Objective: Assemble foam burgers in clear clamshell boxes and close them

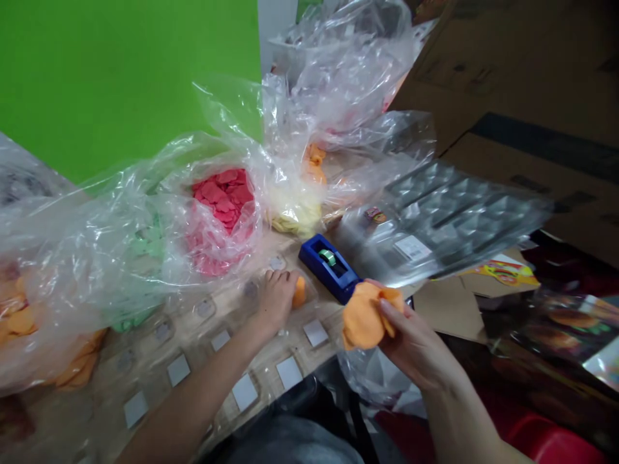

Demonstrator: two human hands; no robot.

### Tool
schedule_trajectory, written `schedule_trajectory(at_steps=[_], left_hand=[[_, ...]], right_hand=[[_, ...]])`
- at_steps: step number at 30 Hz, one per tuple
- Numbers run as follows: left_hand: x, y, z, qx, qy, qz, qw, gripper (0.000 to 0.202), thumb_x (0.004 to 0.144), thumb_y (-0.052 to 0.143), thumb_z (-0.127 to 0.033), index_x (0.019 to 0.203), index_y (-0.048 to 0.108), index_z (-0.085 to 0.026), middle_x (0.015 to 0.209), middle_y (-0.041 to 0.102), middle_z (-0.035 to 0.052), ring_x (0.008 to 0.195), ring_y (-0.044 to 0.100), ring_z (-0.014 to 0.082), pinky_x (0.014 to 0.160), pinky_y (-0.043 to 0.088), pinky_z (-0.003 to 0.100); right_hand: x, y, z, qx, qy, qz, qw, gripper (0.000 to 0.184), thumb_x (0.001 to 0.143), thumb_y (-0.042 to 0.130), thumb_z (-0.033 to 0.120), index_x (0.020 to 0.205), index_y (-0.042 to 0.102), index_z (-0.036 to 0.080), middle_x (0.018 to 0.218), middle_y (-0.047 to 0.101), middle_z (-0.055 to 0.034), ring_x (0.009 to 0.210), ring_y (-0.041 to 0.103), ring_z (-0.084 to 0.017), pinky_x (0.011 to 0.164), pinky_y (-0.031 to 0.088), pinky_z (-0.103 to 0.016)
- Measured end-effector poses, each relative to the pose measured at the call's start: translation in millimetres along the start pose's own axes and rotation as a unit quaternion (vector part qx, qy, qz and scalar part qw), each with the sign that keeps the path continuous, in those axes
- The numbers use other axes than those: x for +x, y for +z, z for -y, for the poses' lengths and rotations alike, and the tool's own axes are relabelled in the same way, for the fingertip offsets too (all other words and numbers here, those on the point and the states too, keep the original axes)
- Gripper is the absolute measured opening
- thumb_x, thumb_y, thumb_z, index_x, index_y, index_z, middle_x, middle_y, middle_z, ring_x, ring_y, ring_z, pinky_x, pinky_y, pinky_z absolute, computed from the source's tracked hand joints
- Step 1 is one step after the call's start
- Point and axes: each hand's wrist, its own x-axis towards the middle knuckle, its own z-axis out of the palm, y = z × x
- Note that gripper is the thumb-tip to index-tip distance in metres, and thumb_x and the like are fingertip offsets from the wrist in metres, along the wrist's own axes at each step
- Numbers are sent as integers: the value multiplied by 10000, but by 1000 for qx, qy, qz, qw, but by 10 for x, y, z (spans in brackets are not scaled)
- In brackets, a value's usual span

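Two hands show: from the left hand (pixel 276 299), the right hand (pixel 416 341) with one bunch of orange pieces (pixel 367 316) lies at three o'clock, one blue tape dispenser (pixel 329 267) at one o'clock, six square tiles (pixel 244 392) between four and eight o'clock.

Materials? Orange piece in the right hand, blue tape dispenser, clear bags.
The orange piece in the right hand looks like soft foam or felt: matte, limp, bending around the fingers; can't tell which. The blue tape dispenser looks like moulded plastic, smooth with a slight sheen. The clear bags look like thin polyethylene film, crinkled with sharp highlights.
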Motion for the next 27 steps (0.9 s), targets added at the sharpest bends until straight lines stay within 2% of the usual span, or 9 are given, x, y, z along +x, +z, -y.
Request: schedule_trajectory(at_steps=[2, 4, 6, 8, 11, 16, 20, 22, 27], left_hand=[[-2, -14, 8, 9, 9, -18, 1000, 284, 803, 456, -20, 958, 618, -193, 1091, 601, 102, 1165, 452, 271, 1043, 225, 508], [-34, -71, -25, 2, 13, -30, 999, 275, 839, 454, -81, 1052, 594, -186, 1191, 559, 118, 1205, 428, 271, 1045, 247, 490], [-101, -156, -91, -21, 12, -18, 1000, 255, 898, 406, -200, 1090, 572, -167, 1158, 590, 120, 1118, 521, 240, 973, 378, 419], [-192, -248, -167, -88, -4, 28, 996, 276, 907, 398, -284, 1087, 565, -159, 1082, 638, 101, 977, 608, 199, 852, 475, 337], [-330, -347, -245, -209, -59, 66, 974, 262, 795, 573, -289, 1026, 570, -165, 1014, 664, 65, 898, 633, 177, 789, 493, 286], [-487, -386, -226, -218, -88, -29, 972, 121, 766, 588, -285, 799, 550, -175, 808, 629, 2, 771, 605, 135, 708, 467, 241], [-566, -401, -171, -251, -67, -63, 964, 139, 775, 579, -309, 796, 523, -183, 767, 605, -16, 752, 580, 124, 714, 457, 239], [-599, -407, -161, -252, -70, -55, 963, 145, 774, 576, -306, 842, 532, -185, 800, 617, -8, 782, 584, 135, 715, 456, 244], [-666, -408, -148, -142, -82, 35, 986, 193, 765, 593, -284, 933, 597, -188, 922, 640, 15, 877, 585, 173, 781, 437, 277]], right_hand=[[7, 83, -66, 20, 18, 20, 999, 531, 499, 849, 381, 977, 635, 294, 962, 708, 16, 815, 679, -174, 657, 571, -236], [13, 175, -130, 46, 28, 46, 997, 533, 511, 843, 395, 988, 629, 293, 980, 703, 21, 826, 676, -164, 661, 563, -225], [17, 268, -188, 70, 22, 73, 995, 524, 533, 832, 395, 1003, 624, 293, 1016, 695, 19, 864, 669, -166, 696, 556, -235], [16, 356, -235, 87, 11, 102, 991, 530, 550, 828, 348, 1033, 618, 290, 1076, 679, 12, 919, 654, -172, 749, 544, -250], [11, 471, -287, 102, 16, 129, 986, 531, 567, 813, 240, 1059, 616, 278, 1119, 664, -1, 928, 647, -165, 771, 535, -254], [33, 589, -386, 134, 22, 87, 987, 432, 557, 801, 204, 957, 645, 244, 959, 708, 11, 765, 659, -125, 648, 544, -212], [58, 631, -496, 165, 11, 18, 986, 432, 501, 822, 214, 885, 626, 233, 839, 712, 32, 691, 652, -113, 584, 536, -197], [51, 653, -551, 172, -1, 0, 985, 437, 490, 829, 217, 868, 610, 228, 825, 709, 36, 689, 651, -109, 588, 536, -194], [26, 742, -638, 182, -17, 0, 983, 433, 504, 830, 244, 861, 587, 218, 800, 705, 26, 672, 647, -105, 568, 529, -187]])
